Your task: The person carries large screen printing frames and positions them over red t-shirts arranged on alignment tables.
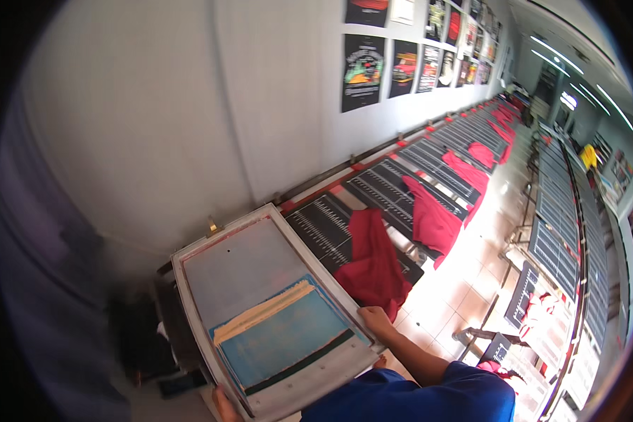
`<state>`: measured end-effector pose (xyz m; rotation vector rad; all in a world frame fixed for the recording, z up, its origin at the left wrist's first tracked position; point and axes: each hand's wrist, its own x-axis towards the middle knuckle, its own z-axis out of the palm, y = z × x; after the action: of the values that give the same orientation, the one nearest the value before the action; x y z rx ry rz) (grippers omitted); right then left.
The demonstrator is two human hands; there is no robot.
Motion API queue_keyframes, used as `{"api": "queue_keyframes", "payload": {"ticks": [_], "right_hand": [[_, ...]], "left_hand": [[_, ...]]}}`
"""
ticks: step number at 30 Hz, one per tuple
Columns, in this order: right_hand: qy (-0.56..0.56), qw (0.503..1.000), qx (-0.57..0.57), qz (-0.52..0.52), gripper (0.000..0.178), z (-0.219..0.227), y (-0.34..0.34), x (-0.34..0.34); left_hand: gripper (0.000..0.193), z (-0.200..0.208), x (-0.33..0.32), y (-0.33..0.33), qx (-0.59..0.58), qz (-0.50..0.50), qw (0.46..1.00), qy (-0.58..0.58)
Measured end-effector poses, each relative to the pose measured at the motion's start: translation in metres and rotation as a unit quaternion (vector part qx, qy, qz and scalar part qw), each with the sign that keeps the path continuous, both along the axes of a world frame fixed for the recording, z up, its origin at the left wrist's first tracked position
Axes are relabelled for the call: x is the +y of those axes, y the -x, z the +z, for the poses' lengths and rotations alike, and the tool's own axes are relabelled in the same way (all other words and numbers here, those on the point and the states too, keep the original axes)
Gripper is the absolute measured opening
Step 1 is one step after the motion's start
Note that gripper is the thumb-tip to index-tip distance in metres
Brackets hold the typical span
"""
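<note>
Directly in front of me is a screen-printing frame (323, 278) with a pale rim and grey mesh. A blue rectangular area (288, 334) fills the mesh's nearer half, with a tan strip (264, 313) along its far side and a dark strip along its near side. My right hand (378, 323) is closed around the frame's right rim. At the lower left corner, my left hand (225, 404) grips the rim, its fingers partly hidden below.
Beyond the frame, a long row of black printing boards (387, 190) runs along the wall, with red garments (373, 260) draped over them. Another board-lined table (555, 239) stands right across a tiled aisle (471, 281). Posters (362, 70) hang above; a dark curtain (42, 246) is left.
</note>
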<state>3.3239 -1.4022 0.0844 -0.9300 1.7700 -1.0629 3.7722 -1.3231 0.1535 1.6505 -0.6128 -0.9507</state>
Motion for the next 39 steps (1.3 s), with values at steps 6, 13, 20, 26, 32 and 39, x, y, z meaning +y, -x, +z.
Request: {"api": "queue_keyframes", "payload": {"ticks": [6,13,20,26,32,39], "right_hand": [[-0.004,0.995,0.023,-0.099,0.042,0.006,0.167,0.039],[-0.003,0.97,-0.023,-0.242,0.044,-0.011,0.373,0.102],[0.026,0.919,-0.058,-0.39,0.037,-0.048,0.532,0.168],[0.074,0.831,-0.104,-0.541,0.032,-0.063,0.655,0.189],[0.068,0.726,-0.063,-0.681,0.028,-0.068,0.806,0.19],[0.084,0.638,-0.007,-0.766,0.029,-0.089,0.977,0.179]], "left_hand": [[0.048,0.012,-0.047,0.179,-0.016,-0.056,0.998,-0.011],[0.054,0.02,-0.086,0.419,-0.027,-0.181,0.983,0.005],[0.042,-0.013,-0.17,0.63,0.025,-0.394,0.917,0.049],[0.035,-0.073,-0.25,0.834,0.145,-0.535,0.832,-0.008],[0.026,-0.084,-0.306,1.083,0.063,-0.674,0.736,-0.033],[0.029,-0.124,-0.363,1.365,-0.021,-0.733,0.661,0.156]]}}
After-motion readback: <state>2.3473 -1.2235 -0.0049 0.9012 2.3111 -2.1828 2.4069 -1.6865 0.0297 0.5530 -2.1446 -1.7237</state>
